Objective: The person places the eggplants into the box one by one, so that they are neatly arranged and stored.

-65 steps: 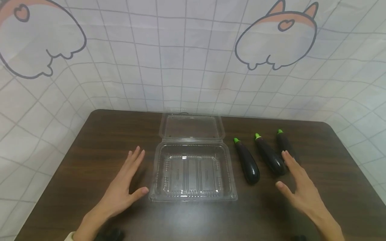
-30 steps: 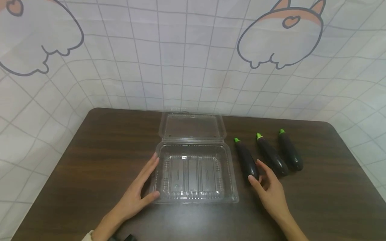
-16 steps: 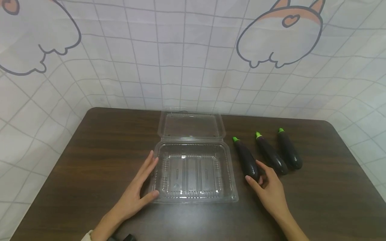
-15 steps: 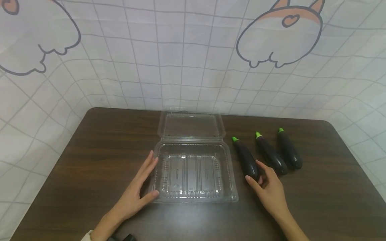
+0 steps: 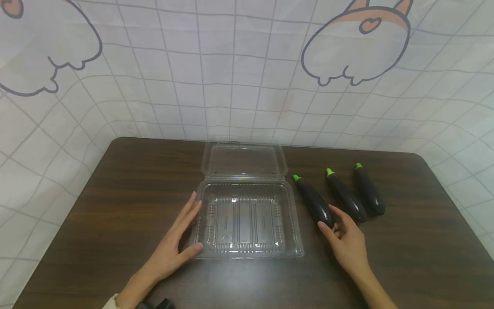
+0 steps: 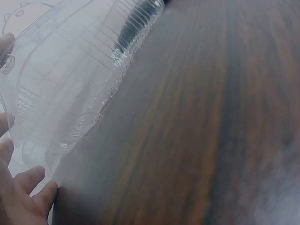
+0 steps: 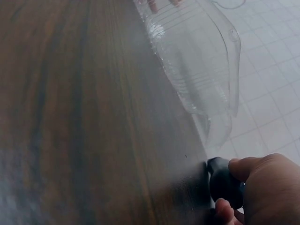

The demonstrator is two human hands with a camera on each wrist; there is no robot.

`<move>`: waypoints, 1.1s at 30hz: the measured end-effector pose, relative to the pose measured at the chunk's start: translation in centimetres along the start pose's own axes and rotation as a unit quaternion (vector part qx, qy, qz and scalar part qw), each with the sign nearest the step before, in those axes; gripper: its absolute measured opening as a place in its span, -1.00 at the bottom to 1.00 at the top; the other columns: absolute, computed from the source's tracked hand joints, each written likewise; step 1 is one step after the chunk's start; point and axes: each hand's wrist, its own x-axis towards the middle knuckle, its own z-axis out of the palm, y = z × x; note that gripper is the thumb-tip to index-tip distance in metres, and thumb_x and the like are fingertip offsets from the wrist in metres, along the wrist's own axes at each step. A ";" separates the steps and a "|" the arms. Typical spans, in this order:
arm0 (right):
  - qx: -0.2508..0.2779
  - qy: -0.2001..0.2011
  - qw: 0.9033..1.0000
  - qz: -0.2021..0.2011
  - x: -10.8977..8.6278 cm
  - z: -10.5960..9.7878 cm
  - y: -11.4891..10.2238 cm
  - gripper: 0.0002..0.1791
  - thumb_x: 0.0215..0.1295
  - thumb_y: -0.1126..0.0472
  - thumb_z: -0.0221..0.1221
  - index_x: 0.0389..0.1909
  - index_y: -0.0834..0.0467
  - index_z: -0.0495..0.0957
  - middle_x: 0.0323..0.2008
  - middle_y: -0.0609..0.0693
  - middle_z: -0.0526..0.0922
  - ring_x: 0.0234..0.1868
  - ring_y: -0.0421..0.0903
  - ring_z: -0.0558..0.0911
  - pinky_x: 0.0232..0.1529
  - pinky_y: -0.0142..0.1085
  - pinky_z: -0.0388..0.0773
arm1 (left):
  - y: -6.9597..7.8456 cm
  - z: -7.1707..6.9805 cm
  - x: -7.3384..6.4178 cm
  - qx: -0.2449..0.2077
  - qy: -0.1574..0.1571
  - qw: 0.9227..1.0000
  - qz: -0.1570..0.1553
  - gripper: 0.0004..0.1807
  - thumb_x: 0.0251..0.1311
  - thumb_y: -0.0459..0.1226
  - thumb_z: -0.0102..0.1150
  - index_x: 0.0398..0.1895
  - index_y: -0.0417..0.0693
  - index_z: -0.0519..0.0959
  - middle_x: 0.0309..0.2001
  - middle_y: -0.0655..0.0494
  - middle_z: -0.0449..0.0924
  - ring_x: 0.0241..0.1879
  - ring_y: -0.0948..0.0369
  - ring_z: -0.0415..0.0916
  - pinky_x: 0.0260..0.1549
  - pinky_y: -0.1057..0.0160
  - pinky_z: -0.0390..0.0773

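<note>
In the head view a clear plastic clamshell container (image 5: 248, 255) lies with its lid folded back. My left hand (image 5: 170, 244) rests at its left rim, fingers fairly straight and thumb by the near left corner. To the right, my right hand (image 5: 347, 244) grips the blunt near end of the leftmost eggplant (image 5: 311, 198) between thumb and fingers. That eggplant is dark and glossy with a green stem tip pointing away. The right wrist view shows the thumb against the dark eggplant (image 7: 224, 185); some fingertips are hidden behind it.
Two more eggplants, a middle one (image 5: 347, 197) and a far right one (image 5: 369, 191), lie on the dark wooden table (image 5: 139, 180). Behind the table hangs a white grid-patterned cloth (image 5: 251, 77). A black object (image 5: 165, 304) shows near the left wrist.
Both hands have moved inward: the left to the container's rim, the right onto the leftmost eggplant. That eggplant's stem end has since swung slightly left.
</note>
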 end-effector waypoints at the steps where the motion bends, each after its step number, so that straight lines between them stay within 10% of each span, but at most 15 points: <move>1: 0.004 0.001 1.000 0.002 0.0 0.0 0.0 -0.43 0.21 0.12 0.30 0.23 0.15 0.42 -0.51 -0.03 0.42 -0.60 -0.22 0.40 -0.64 -0.43 0.33 | 0.0 0.0 0.0 0.000 0.000 1.000 0.000 -0.08 0.05 -0.29 0.27 0.49 -0.09 0.04 0.53 -0.01 -0.27 0.47 -0.01 -0.21 0.13 -0.40 -0.05; 22: 0.090 0.020 0.994 0.057 -0.1 -0.8 -0.5 -0.45 0.28 0.16 0.24 0.29 0.05 0.38 -0.39 0.04 0.48 -0.57 -0.23 0.43 -0.58 -0.43 0.39 | 0.1 0.2 0.2 -0.001 -0.005 1.000 -0.004 -0.09 0.10 -0.28 0.25 0.50 -0.08 0.02 0.53 0.03 -0.26 0.47 -0.01 -0.24 0.15 -0.42 -0.07; 33: 0.120 0.004 0.993 -0.014 1.1 -3.0 -3.2 -0.41 0.29 0.32 0.20 0.33 0.09 0.31 0.01 -0.12 0.48 -0.37 -0.21 0.47 -0.42 -0.47 0.38 | 0.5 0.0 0.0 0.010 -0.002 1.000 -0.016 -0.09 0.09 -0.30 0.25 0.50 -0.05 0.03 0.53 0.03 -0.26 0.47 0.01 -0.25 0.17 -0.40 -0.08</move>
